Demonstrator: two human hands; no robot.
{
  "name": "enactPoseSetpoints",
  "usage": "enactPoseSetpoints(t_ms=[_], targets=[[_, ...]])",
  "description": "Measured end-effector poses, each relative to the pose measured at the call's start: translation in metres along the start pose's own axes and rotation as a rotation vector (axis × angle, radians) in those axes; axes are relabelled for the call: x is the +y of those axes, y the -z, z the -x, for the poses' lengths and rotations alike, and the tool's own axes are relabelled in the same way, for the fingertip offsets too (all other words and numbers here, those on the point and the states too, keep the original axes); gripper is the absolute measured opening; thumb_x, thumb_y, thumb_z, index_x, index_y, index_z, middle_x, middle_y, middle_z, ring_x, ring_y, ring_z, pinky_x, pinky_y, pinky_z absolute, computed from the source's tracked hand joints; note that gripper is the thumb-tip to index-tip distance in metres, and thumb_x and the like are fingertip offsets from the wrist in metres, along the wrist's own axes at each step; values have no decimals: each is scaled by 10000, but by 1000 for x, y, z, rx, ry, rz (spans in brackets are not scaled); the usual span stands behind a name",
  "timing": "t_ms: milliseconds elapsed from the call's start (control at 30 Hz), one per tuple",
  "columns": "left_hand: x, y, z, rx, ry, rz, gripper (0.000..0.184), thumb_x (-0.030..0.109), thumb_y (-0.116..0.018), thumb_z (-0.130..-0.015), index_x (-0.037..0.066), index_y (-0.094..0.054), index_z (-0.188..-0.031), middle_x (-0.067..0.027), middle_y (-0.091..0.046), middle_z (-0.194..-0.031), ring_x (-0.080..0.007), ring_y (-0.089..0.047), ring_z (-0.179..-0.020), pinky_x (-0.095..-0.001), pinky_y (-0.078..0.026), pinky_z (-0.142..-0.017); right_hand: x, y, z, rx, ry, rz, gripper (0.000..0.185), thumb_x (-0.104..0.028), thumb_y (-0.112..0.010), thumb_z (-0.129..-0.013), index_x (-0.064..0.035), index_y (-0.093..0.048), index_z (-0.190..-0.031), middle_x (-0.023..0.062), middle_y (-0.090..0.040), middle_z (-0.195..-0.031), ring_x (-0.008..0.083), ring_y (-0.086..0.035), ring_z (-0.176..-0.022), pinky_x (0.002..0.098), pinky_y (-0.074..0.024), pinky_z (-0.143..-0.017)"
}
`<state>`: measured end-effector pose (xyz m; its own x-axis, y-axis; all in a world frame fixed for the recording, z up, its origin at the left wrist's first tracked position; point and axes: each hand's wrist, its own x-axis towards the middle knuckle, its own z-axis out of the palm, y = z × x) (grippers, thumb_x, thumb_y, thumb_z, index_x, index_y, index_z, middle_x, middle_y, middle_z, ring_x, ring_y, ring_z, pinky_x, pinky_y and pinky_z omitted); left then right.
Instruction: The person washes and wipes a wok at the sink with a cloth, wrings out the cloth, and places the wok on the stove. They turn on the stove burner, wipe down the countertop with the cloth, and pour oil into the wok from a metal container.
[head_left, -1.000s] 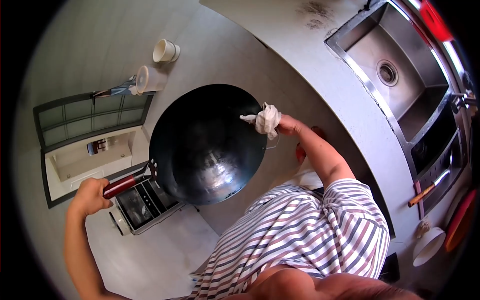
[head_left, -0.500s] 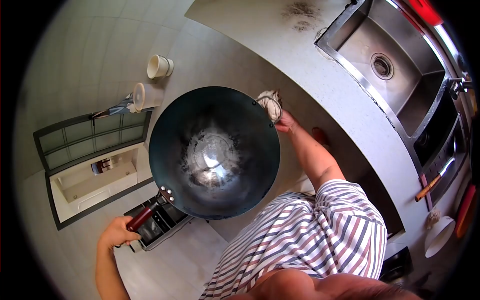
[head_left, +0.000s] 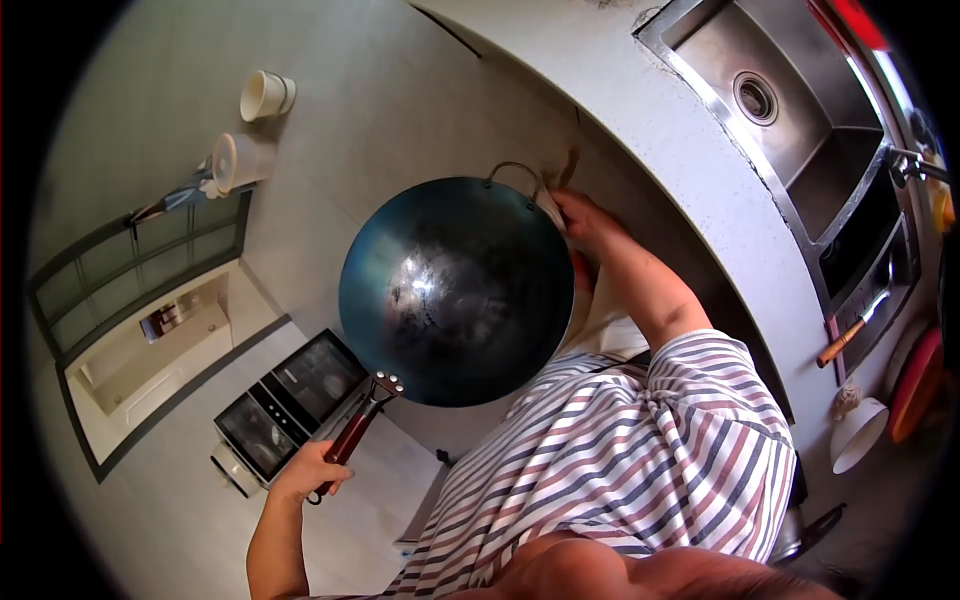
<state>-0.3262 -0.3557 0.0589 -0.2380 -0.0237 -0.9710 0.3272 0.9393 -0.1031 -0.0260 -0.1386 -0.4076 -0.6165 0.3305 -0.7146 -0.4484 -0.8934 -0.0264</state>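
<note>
My left hand (head_left: 312, 470) is closed around the dark red handle of a large dark wok (head_left: 460, 300), which hangs tilted in the air before my body. The wok's surface is blue-black with a worn, shiny patch. On its opposite side, the bare metal loop handle (head_left: 515, 170) sticks up from the rim. Just beside that loop, my right hand (head_left: 585, 215) is closed on a pale cloth (head_left: 548, 205), mostly hidden behind the rim and fingers. A blurred brown strip shows above this hand.
To the right runs a counter (head_left: 640, 130) with a steel sink (head_left: 800, 70) and a wooden-handled tool (head_left: 850, 340). A black-fronted cabinet (head_left: 290, 400) stands at left. Two pale buckets (head_left: 265, 95) sit on the floor near a doorway (head_left: 170, 350). A white bowl (head_left: 858, 438) is at far right.
The wok has tilted and shifted right in view. My right hand and its cloth have come off the loop handle to beside the rim. My left hand keeps its grip and has moved right.
</note>
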Motion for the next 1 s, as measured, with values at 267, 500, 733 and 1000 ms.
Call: enactPoseSetpoints(t_ms=[267, 500, 733, 1000], targets=[[-11, -38, -43, -63, 90, 314, 122, 10, -596, -637, 25, -480, -674, -53, -503, -546, -135, -484, -419, -259, -385, -401, 43, 1, 18, 87, -119, 889, 333, -255, -578, -788, -11, -539, -1011, 80, -583, -918, 172, -570, -774, 308, -473, -637], [-6, -80, -90, -131, 118, 635, 141, 72, -597, -710, 55, -457, -697, -54, -491, -562, -142, -463, -414, -271, -367, -394, 104, -46, 50, 293, -45, 897, 424, -246, -572, -744, 93, -492, -986, 143, -568, -878, 177, -563, -703, 340, -444, -538], [-8, -94, -128, -451, 195, 1055, 132, 142, -532, -780, 93, -430, -712, 22, -446, -583, -80, -383, -444, -252, -312, -475, 160, -109, 79, 126, 1, 829, 406, -256, -580, -744, 88, -476, -935, 167, -583, -774, 263, -588, -700, 368, -483, -611], [-8, -122, -143, -681, 52, 1255, 128, 171, -522, -796, 48, -500, -823, 55, -419, -574, -59, -366, -428, -248, -313, -489, 197, -146, 124, -211, 56, 1226, 241, -217, -557, -732, 0, -488, -808, 168, -578, -701, 241, -586, -669, 366, -464, -627]])
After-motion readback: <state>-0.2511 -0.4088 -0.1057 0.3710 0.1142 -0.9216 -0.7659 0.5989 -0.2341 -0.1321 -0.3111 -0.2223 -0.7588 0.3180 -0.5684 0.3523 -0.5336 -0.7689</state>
